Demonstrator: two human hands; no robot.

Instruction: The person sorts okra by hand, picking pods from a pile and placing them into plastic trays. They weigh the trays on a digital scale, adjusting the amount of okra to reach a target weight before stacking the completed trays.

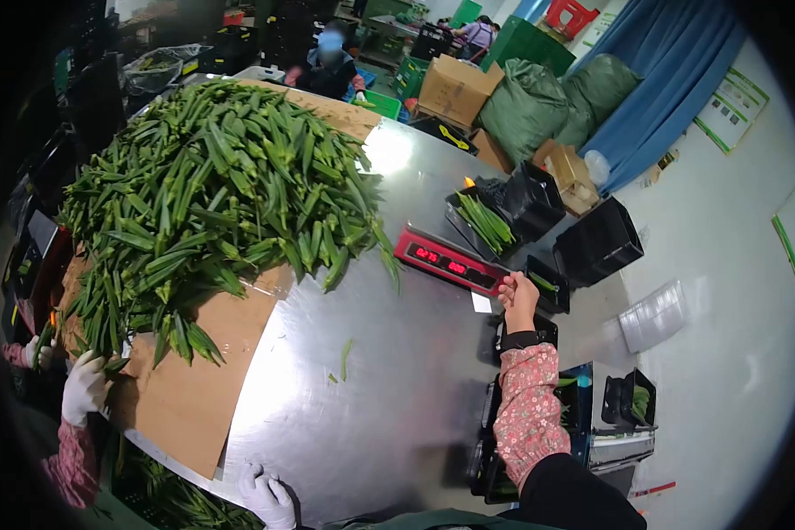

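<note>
The right hand (pixel 518 299) is curled at the right end of the red scale (pixel 450 262); I can't tell if it grips anything. Okra (pixel 485 219) lies in a black tray (pixel 464 228) just past the scale's numbers. The gloved left hand (pixel 266 496) is by the metal table's (pixel 362 424) near edge, grip unclear.

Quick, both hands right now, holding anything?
Left hand: gloved, fingers loosely bent at the table edge; palm hidden, grip can't be told.
Right hand: fingers curled at the scale; can't tell if it grips anything.
</note>
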